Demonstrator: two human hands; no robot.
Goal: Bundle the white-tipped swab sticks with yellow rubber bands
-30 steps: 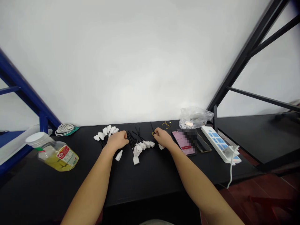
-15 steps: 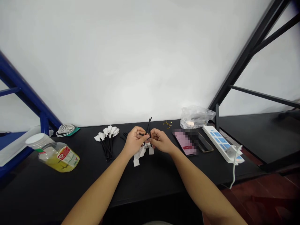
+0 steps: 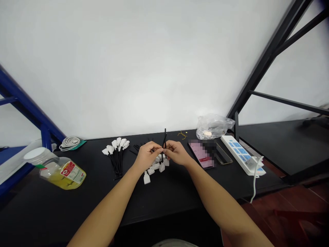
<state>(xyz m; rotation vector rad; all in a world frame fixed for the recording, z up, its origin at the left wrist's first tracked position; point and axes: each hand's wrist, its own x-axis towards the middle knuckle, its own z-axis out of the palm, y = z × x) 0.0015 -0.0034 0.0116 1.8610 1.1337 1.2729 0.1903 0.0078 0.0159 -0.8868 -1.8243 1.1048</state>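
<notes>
My left hand (image 3: 147, 156) and my right hand (image 3: 177, 153) meet over the middle of the black table (image 3: 89, 192). Their fingertips pinch thin black cables (image 3: 165, 140), whose ends stick up between them. Below the hands lies a loose group of white plug ends (image 3: 155, 166) on black leads, partly hidden by my fingers. To the left stands apart a tidier bundle of black cables with white plug ends (image 3: 117, 154). A thin yellow wire (image 3: 182, 135) lies behind my right hand.
A phone with a pink, pixelated screen (image 3: 199, 152) and a dark phone (image 3: 223, 154) lie to the right, beside a white power strip (image 3: 240, 154). A plastic bag (image 3: 213, 126) sits behind them. A yellow-filled jar (image 3: 60, 173) lies at left, near a coiled white cable (image 3: 69, 143).
My hands have moved from lying apart on the table to meeting in the middle, lifting black cables between them. The white plug ends beneath have shifted.
</notes>
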